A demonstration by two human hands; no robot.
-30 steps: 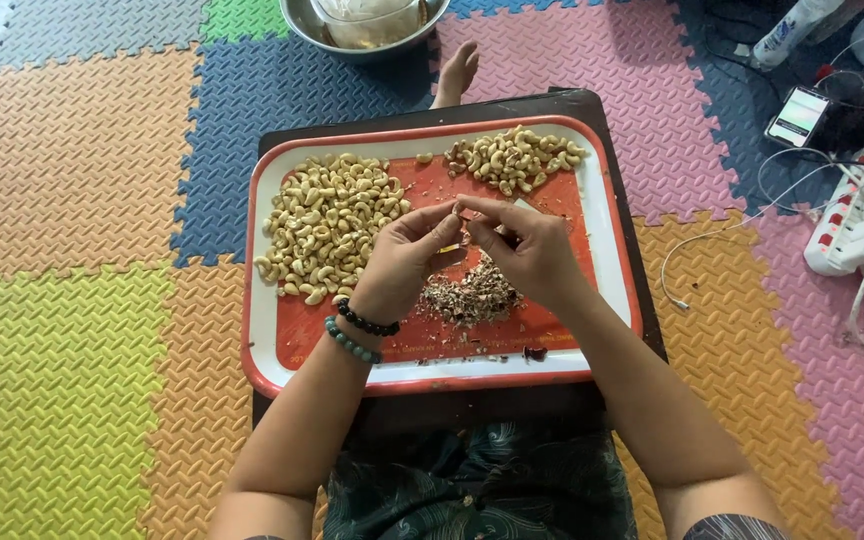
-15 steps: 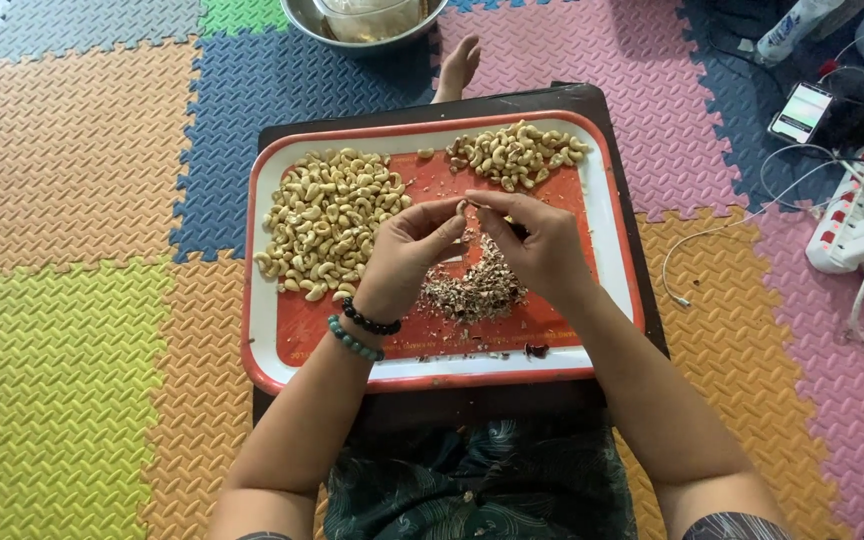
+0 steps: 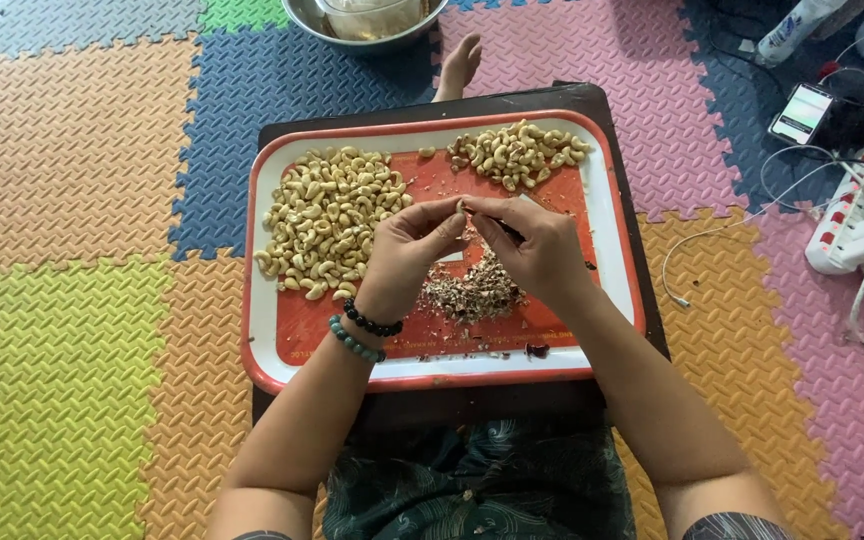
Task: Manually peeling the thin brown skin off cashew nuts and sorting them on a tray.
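My left hand (image 3: 407, 250) and my right hand (image 3: 542, 250) meet over the middle of a red tray with a white rim (image 3: 262, 320). Between their fingertips is one pale cashew nut (image 3: 461, 207); the left hand pinches it, and the right hand also grips a small dark blade (image 3: 505, 228) against it. Under the hands lies a heap of brown peel scraps (image 3: 472, 292). A large pile of cashews (image 3: 327, 220) lies left of the hands, a smaller pile (image 3: 517, 152) at the tray's far right. Two bead bracelets (image 3: 362, 330) circle my left wrist.
The tray rests on a dark low board (image 3: 642, 300) over my lap, on coloured foam floor mats (image 3: 82, 300). A metal bowl (image 3: 362, 25) stands beyond the tray, beside a bare foot (image 3: 457, 65). A phone (image 3: 802, 112), power strip (image 3: 852, 225) and cables lie right.
Both hands have stayed over the tray's middle, their fingers shifting slightly around the cashew. The piles and tray are as before.
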